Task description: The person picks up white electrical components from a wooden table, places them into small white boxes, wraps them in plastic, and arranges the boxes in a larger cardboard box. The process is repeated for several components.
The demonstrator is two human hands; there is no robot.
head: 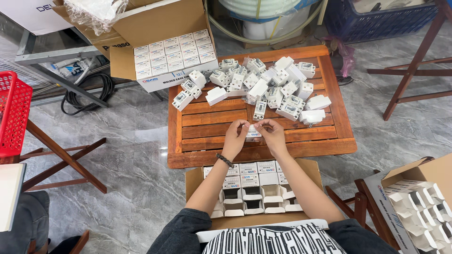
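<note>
Closest to the camera there's an open cardboard carton point(197, 181) sitting on the lap, packed with small white boxes point(256, 168) in its far rows and open empty ones nearer in. Just past it, both hands meet over the near edge of the wooden slatted table point(212, 134). The left hand point(235, 136) and the right hand point(272, 134) are each pinching one end of a little white box point(254, 133) between thumb and fingertips, holding it just above the slats. The left wrist has a dark beaded bracelet point(225, 160). Along the table's far edge there's a big loose heap of white breaker units point(263, 87), and another open carton of boxed ones point(172, 51) hangs over the far left corner.
</note>
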